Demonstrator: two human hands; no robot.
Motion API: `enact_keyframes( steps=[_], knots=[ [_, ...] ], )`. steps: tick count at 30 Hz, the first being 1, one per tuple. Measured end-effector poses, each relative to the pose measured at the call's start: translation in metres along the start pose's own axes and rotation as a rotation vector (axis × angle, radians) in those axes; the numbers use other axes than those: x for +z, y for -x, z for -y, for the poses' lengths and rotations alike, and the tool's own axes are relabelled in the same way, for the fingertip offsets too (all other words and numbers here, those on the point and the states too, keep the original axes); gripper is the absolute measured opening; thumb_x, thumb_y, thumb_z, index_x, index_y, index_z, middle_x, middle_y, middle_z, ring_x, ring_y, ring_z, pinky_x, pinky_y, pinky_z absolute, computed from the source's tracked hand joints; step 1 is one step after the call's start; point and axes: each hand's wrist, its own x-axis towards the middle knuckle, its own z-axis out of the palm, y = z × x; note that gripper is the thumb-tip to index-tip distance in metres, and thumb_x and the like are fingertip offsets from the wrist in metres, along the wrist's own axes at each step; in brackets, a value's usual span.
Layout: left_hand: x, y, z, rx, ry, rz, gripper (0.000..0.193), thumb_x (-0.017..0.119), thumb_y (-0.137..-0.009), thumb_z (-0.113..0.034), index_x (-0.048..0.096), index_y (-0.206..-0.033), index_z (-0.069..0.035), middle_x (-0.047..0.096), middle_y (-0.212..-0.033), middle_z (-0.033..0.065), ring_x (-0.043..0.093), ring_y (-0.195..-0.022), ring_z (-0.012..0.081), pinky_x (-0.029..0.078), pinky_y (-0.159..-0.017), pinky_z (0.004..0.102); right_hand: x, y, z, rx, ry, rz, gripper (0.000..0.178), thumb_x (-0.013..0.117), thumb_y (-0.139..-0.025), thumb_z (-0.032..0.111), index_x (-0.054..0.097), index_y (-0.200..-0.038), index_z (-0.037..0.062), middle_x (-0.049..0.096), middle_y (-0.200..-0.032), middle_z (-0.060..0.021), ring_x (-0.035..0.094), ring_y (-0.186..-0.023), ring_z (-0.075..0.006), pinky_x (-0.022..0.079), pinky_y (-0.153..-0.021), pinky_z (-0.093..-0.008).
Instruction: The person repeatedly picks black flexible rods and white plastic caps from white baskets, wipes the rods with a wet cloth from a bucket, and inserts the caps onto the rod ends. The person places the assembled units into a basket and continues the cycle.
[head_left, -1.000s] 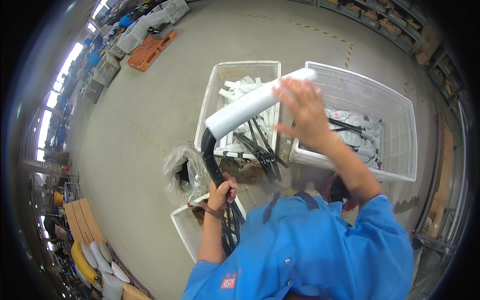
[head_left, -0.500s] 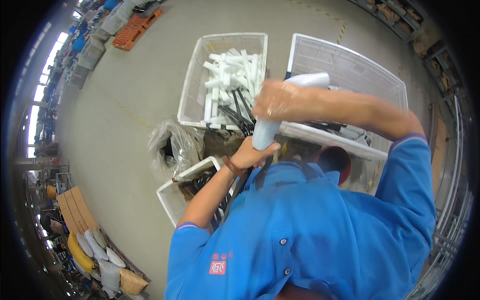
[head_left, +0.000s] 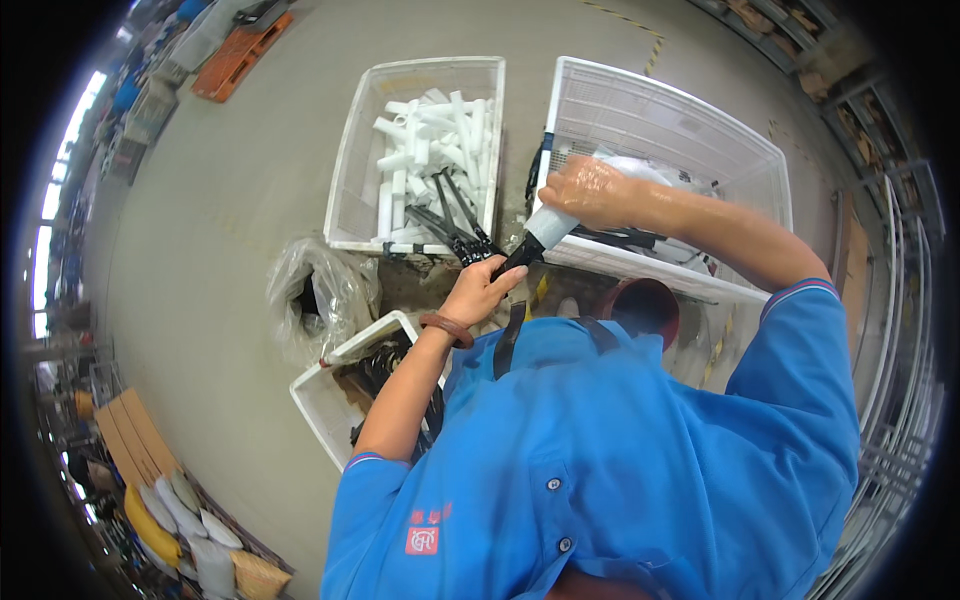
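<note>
My right hand (head_left: 583, 192) is wrapped around a white foam sleeve (head_left: 552, 226), which slants down toward my left hand. From the sleeve's lower end emerges a black bar (head_left: 522, 256). Around this bar close the fingers of my left hand (head_left: 478, 298), just in front of my body. How far the bar reaches inside the sleeve is hidden. Beyond my left hand, several thin black rods (head_left: 455, 215) lean over the edge of a white crate (head_left: 345, 190) heaped with white foam tubes (head_left: 435, 140).
At the right stands another white crate (head_left: 672, 90) with wrapped and black parts inside. A smaller white crate (head_left: 318, 400) holds black parts beside my left arm. Nearby are a clear plastic bag (head_left: 350, 290) and a dark red bucket (head_left: 645, 308).
The white sleeve now sits higher and farther from my left hand, with black bar showing between them. My right hand has shifted slightly right, and the whole view has moved a little.
</note>
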Motion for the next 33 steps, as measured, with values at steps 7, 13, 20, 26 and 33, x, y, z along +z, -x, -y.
enact_keyframes(
  steps=[7,13,20,26,33],
  knots=[
    [0.027,-0.042,-0.009,0.023,-0.166,0.225,0.039,0.063,-0.095,-0.037,0.060,-0.085,0.000,0.053,-0.064,0.0003,0.050,-0.061,0.0107,0.044,-0.059,0.0309,0.036,0.049,0.030,0.255,-0.131,0.144,0.028,0.072,-0.068,0.011,0.062,-0.093,0.0038,0.068,-0.081,-0.0125,0.070,-0.077,-0.0313,0.053,-0.067,-0.0442],
    [0.070,-0.091,-0.046,0.154,-0.705,0.281,0.051,0.057,-0.091,-0.056,0.067,-0.097,-0.006,0.066,-0.074,0.0189,0.065,-0.074,0.0392,0.050,-0.065,0.0468,0.064,0.099,0.001,0.348,-0.591,0.464,0.044,0.080,-0.060,0.022,0.068,-0.099,0.0059,0.071,-0.084,-0.0154,0.069,-0.084,-0.0348,0.054,-0.071,-0.0449],
    [0.118,-0.243,-0.152,0.577,-0.955,0.317,0.034,0.067,-0.088,-0.037,0.061,-0.107,-0.009,0.067,-0.085,0.0148,0.066,-0.074,0.0356,0.053,-0.063,0.0449,0.096,0.193,-0.093,0.721,-0.668,0.077,0.039,0.077,-0.063,0.024,0.063,-0.096,0.0065,0.068,-0.089,-0.0143,0.067,-0.088,-0.0350,0.052,-0.072,-0.0452],
    [0.094,-0.320,-0.140,0.773,-0.626,-0.133,0.041,0.075,-0.083,-0.020,0.062,-0.119,-0.006,0.066,-0.114,0.0137,0.064,-0.101,0.0313,0.052,-0.082,0.0348,0.115,0.397,-0.162,0.981,-0.350,-0.106,0.040,0.070,-0.063,0.007,0.057,-0.101,0.0074,0.063,-0.093,-0.0138,0.061,-0.095,-0.0370,0.047,-0.081,-0.0472],
    [0.019,-0.160,0.154,-0.476,-0.337,-0.524,0.015,0.066,-0.091,-0.011,0.066,-0.102,-0.001,0.071,-0.088,0.0116,0.070,-0.080,0.0221,0.056,-0.074,0.0327,0.217,0.505,-0.171,1.236,-0.328,0.364,0.034,0.072,-0.064,0.011,0.061,-0.097,0.0106,0.065,-0.089,-0.0125,0.063,-0.089,-0.0354,0.047,-0.078,-0.0452]
  ],
)
